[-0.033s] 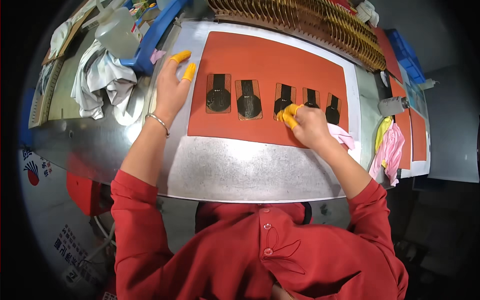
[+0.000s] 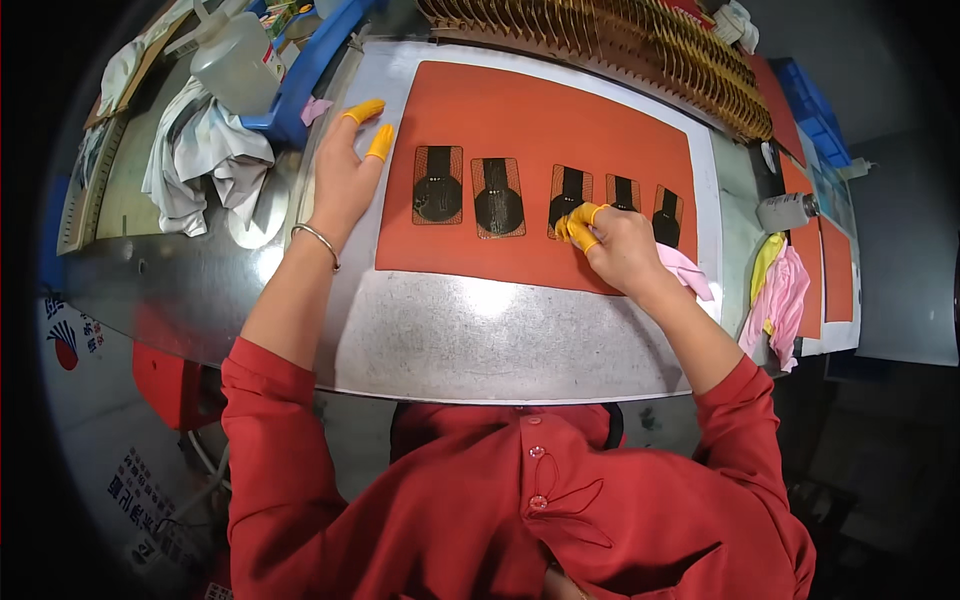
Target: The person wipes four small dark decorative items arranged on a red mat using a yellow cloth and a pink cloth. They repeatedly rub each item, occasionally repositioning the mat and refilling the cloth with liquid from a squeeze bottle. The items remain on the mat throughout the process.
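Note:
Several dark card-shaped pieces, each with a black disc and a black band, lie in a row on an orange-red sheet [image 2: 480, 255]. At the third card [image 2: 572, 182], my right hand [image 2: 625, 248] is closed, its yellow-capped fingertips pressed together over the card's lower part. A pink cloth [image 2: 685, 270] trails out from under that palm; its gripped part is hidden. My left hand [image 2: 345, 170] lies with fingers apart at the sheet's left edge, holding nothing. Two of its fingers wear yellow finger cots. Nearest to it are the first card [image 2: 438, 186] and the second card [image 2: 498, 198].
A brown slotted rack [image 2: 600, 50] runs along the back. To the left are a squeeze bottle [image 2: 237, 62], a white cloth [image 2: 205, 150] and a blue tray [image 2: 305, 85]. A small bottle [image 2: 787, 212] and pink and yellow cloths [image 2: 778, 300] lie right. The metal table's front edge [image 2: 510, 398] is near my body.
My right hand has shifted very slightly right at the third card, and the pink cloth with it. My left hand stays at the sheet's edge.

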A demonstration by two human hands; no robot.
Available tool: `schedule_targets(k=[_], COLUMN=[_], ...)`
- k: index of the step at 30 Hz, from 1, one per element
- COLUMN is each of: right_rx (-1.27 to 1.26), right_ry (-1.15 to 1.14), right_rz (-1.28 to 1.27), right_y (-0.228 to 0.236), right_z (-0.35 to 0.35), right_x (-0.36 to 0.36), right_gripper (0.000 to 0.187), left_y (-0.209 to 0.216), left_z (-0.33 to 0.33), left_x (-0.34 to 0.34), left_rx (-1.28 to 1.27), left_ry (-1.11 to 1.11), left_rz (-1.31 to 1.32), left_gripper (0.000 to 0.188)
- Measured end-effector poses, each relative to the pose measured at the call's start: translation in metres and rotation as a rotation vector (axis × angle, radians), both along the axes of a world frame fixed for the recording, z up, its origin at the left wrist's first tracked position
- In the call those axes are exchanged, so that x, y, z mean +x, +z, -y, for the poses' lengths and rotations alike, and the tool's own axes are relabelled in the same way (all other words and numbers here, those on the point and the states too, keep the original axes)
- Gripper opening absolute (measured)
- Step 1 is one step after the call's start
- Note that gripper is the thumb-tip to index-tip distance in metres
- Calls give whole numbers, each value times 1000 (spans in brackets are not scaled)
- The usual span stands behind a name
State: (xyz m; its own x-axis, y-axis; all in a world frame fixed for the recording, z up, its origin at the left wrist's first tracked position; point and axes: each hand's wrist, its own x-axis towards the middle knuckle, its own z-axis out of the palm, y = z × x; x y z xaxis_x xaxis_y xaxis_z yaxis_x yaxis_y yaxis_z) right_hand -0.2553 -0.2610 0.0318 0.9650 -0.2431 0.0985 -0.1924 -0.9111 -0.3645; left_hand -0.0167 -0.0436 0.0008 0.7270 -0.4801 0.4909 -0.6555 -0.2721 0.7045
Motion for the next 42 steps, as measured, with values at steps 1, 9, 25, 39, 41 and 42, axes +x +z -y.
schedule_targets(k=[1,9,25,39,41,42], right_rx=[-2,36,5,-51,-21,-27], right_ry=[-9,-17,47,158,114,94], right_rz=[6,-18,18,-2,-28,-50], right_y=[-2,4,10,6,6,7], right_z=[4,28,31,49,49,50], right_x=[3,38,25,45,50,53], right_gripper=[15,14,16,11,10,10], left_y=[1,0,-1,2,5,8], left_z=[1,3,4,3,4,6], left_x=[3,3,8,1,-1,-4], left_rx=[16,-20,-20,-4,10,19], left_ry=[-6,-42,-52,-25,-11,-14], left_rz=[1,35,9,-21,-17,-50], left_gripper=[29,27,29,28,28,28])
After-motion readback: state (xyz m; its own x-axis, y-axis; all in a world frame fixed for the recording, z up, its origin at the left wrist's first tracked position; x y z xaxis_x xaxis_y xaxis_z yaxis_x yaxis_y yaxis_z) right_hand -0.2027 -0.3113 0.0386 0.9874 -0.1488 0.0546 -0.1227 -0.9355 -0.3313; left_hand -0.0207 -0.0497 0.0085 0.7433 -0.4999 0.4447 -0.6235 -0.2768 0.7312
